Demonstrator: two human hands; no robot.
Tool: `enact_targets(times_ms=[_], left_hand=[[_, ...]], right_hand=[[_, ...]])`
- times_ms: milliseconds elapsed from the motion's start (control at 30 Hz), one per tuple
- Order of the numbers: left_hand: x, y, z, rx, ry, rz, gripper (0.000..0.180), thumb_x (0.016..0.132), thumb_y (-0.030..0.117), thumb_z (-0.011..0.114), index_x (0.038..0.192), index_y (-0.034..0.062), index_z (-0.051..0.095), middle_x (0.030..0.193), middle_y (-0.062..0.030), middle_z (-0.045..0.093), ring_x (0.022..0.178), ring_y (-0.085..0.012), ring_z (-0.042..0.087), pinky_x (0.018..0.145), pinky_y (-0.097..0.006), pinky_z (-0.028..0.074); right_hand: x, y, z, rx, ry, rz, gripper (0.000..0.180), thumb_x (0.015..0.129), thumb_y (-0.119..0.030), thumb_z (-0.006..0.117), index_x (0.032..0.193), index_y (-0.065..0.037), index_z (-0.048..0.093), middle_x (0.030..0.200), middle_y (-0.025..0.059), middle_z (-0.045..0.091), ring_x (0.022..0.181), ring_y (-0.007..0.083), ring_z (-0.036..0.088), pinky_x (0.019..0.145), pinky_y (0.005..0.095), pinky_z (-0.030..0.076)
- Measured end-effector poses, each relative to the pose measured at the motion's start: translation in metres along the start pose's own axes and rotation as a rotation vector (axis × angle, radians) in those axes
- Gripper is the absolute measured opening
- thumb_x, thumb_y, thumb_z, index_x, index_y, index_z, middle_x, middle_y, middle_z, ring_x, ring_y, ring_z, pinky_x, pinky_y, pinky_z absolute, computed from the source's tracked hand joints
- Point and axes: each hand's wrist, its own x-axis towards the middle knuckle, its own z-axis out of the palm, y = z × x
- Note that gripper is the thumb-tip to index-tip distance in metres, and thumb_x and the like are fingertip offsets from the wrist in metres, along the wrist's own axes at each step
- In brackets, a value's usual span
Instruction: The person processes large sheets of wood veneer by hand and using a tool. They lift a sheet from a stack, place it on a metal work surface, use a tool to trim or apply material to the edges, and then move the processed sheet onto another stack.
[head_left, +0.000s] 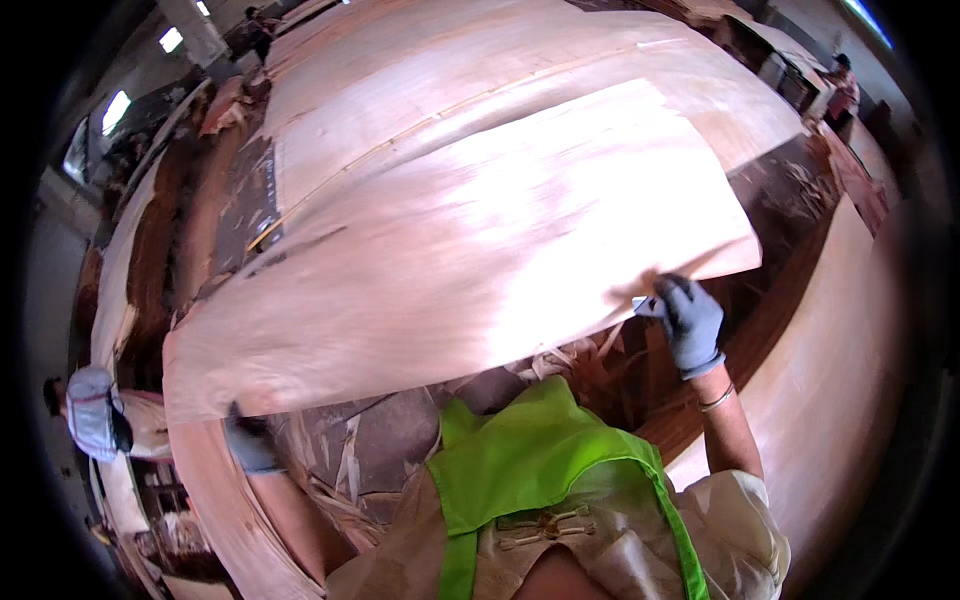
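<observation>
Veneer sheet (470, 230) over scrap-strewn floor (390, 440)

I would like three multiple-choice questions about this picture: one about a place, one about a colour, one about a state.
1. Where does the right hand grip the veneer sheet?
A. far edge
B. near right corner
C. middle

2. What colour is the apron?
A. bright green
B. red
C. black

3. How is the sheet held?
A. rolled up
B. folded in half
C. spread wide between both hands

Answers:
1 B, the gloved fingers pinch the near right corner.
2 A, the straps and bib are bright green.
3 C, the left hand holds the near left corner and the sheet spans across.
</observation>
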Motion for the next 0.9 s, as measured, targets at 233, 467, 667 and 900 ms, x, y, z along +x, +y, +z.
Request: enact_targets(times_ms=[233,467,667,900], left_hand=[[-0.038,-0.143,-0.011,0.636,0.469,0.14,0.036,0.085,0.017,0.047,0.118,-0.0001,0.049,0.118,-0.0129,0.053,0.108,-0.0279,0.05,0.093,-0.041,0.041],[-0.035,-0.173,0.119,-0.012,1.093,0.052,0.044,0.084,0.019,0.05,0.123,-0.0004,0.042,0.122,-0.0138,0.049,0.11,-0.0306,0.047,0.094,-0.04,0.04],[0.085,-0.201,0.203,1.332,0.973,0.387,0.067,0.077,0.021,0.066,0.129,-0.0064,0.032,0.13,-0.021,0.039,0.121,-0.0345,0.038,0.102,-0.037,0.03],[0.305,-0.287,0.31,1.836,-0.16,0.222,0.089,0.065,0.047,0.07,0.136,0.0114,0.029,0.142,-0.0155,0.025,0.131,-0.0343,0.022,0.106,-0.049,0.017]], right_hand=[[-0.037,0.086,0.082,0.137,-0.274,0.027,0.014,0.077,-0.015,0.055,0.09,-0.012,0.058,0.09,0.0101,0.059,0.076,0.0313,0.059,0.062,0.0392,0.048],[-0.063,0.141,0.164,0.047,-0.529,0.052,0.007,0.079,-0.019,0.054,0.081,-0.013,0.056,0.082,0.0123,0.057,0.072,0.0336,0.058,0.061,0.0428,0.047],[-0.041,0.148,0.208,0.127,-0.685,0.011,0.007,0.076,-0.02,0.058,0.081,-0.016,0.062,0.083,0.0107,0.059,0.075,0.0318,0.059,0.064,0.0388,0.048],[-0.029,0.159,0.231,0.05,-1.021,0.045,0.016,0.074,-0.03,0.062,0.083,-0.018,0.062,0.088,0.0077,0.061,0.077,0.0293,0.061,0.063,0.0408,0.049]])
